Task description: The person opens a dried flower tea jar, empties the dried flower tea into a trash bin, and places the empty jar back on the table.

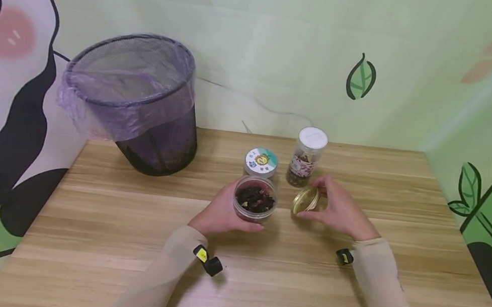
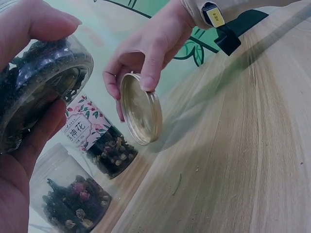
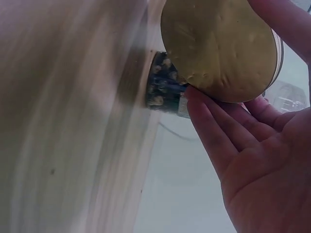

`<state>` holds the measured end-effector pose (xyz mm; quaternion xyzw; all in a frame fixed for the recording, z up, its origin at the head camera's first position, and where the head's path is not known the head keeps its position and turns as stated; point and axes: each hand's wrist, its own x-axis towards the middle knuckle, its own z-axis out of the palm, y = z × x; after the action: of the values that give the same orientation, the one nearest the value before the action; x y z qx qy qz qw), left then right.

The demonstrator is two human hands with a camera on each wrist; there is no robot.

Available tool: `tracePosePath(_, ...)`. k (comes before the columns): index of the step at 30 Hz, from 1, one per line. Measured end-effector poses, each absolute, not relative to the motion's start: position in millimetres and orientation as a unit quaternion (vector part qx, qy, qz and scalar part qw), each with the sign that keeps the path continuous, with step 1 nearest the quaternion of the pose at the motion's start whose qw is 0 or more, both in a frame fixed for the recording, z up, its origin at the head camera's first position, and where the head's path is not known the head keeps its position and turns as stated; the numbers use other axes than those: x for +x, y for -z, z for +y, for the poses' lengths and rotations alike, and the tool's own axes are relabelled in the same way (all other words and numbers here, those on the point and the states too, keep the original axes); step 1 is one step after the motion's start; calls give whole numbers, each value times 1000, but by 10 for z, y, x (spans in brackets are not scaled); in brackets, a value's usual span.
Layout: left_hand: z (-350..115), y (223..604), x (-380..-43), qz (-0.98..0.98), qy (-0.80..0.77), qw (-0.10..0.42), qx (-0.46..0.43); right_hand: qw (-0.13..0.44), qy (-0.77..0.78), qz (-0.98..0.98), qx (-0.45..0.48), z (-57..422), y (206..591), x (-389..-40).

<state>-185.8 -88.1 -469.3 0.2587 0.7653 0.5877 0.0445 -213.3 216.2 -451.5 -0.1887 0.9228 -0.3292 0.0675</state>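
In the head view my left hand (image 1: 219, 213) grips a clear round jar (image 1: 255, 200) of dark dried petals, its mouth uncovered and facing up. The left wrist view shows that jar (image 2: 48, 82) lifted above the wood. My right hand (image 1: 337, 209) pinches a gold lid (image 1: 306, 201) by its edge, held on its side to the right of the jar. Its flat gold face (image 3: 221, 48) fills the top of the right wrist view. Behind the left hand stands a short jar with a white and green top (image 1: 261, 161). A taller white-capped jar with a floral label (image 1: 303, 162) stands behind the lid.
A black mesh bin (image 1: 155, 148) lined with a purple plastic bag (image 1: 113, 118) stands at the back left of the wooden table (image 1: 284, 299). Behind the table hangs a pale green printed backdrop (image 1: 275, 60). Small crumbs and a green sliver (image 2: 177, 184) lie on the wood.
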Motion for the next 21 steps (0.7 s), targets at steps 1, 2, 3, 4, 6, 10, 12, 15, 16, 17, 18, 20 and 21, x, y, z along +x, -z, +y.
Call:
tracePosePath(1,-884,4693,-1858,765,-588,44,260,68,329,922,-190,2159,4527,-2137)
tracePosePath(2,-886,4693,-1858,765,-588,44,259,68,328,922,-192,2155,4539,-2140)
tracePosePath(3,-887,4692,-1858,765,-588,44,259,69,329,922,-193,2155,4552,-2143)
tracePosePath(4,-888,4691,-1858,766,-586,43,259,70,328,922,-195,2152,4562,-2145)
tracePosePath(6,-888,4688,-1859,767,-585,42,259,70,323,923,-197,2151,4583,-2149)
tracePosePath(10,-879,4682,-1868,769,-583,44,259,71,318,924,-199,2161,4611,-2154)
tracePosePath(12,-874,4678,-1870,768,-585,46,257,73,316,925,-199,2171,4617,-2156)
tracePosePath(15,-874,4675,-1866,768,-586,48,255,78,310,926,-201,2180,4615,-2154)
tracePosePath(16,-875,4674,-1864,767,-587,49,254,80,308,926,-202,2183,4614,-2154)
tracePosePath(17,-877,4673,-1862,768,-587,50,252,83,306,927,-202,2183,4611,-2152)
tracePosePath(18,-878,4670,-1859,769,-586,50,252,86,304,927,-203,2184,4610,-2152)
tracePosePath(20,-879,4665,-1856,770,-584,50,251,89,303,926,-205,2184,4611,-2151)
tracePosePath(21,-880,4666,-1854,770,-584,51,250,90,303,926,-207,2182,4610,-2152)
